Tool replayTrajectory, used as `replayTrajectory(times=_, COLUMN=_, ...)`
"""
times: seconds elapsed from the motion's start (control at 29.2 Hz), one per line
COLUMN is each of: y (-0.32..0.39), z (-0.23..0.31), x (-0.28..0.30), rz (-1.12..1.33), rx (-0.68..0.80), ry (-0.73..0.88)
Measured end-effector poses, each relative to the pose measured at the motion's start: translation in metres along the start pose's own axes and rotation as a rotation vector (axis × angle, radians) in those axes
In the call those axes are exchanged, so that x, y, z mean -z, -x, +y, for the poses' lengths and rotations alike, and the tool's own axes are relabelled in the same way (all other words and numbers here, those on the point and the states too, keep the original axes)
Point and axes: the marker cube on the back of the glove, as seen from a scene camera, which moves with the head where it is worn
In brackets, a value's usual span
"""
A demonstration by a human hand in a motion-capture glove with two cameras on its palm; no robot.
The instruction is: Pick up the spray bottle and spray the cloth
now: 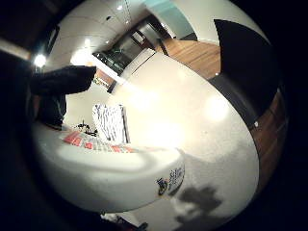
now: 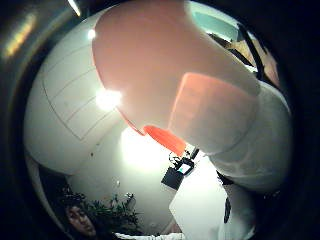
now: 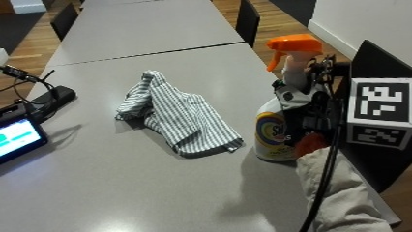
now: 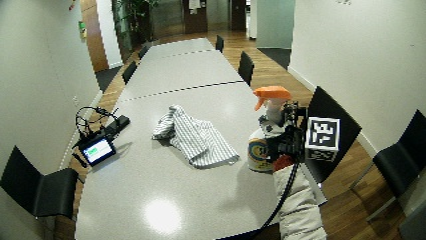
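Observation:
A white spray bottle (image 3: 273,133) with an orange trigger head (image 3: 293,47) stands upright near the table's right edge. Its base looks to be on the tabletop. My gloved right hand (image 3: 313,115) grips it from the right, around the neck and upper body. A grey-and-white striped cloth (image 3: 177,113) lies crumpled to the left of the bottle, apart from it. In the little finger side palm view the bottle's white body (image 1: 110,178) fills the near part, with the cloth (image 1: 109,122) beyond on the table. The thumb side palm view is mostly filled by the orange head (image 2: 165,75).
A tablet with a lit screen (image 3: 16,137) and a black device with cables (image 3: 48,96) sit at the table's left edge. Black chairs (image 3: 248,19) stand along the far sides. The long grey table (image 3: 148,29) stretches away behind the cloth.

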Motion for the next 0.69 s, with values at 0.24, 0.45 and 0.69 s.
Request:
replayTrajectory(times=0.24, y=-0.009, z=-0.001, x=0.006, rz=0.031, rx=0.004, ry=0.016)
replayTrajectory(times=0.45, y=0.012, z=-0.037, x=0.011, rz=0.275, rx=0.133, ry=0.065)
replayTrajectory(times=0.69, y=0.046, z=-0.077, x=-0.002, rz=0.652, rx=0.269, ry=0.15)
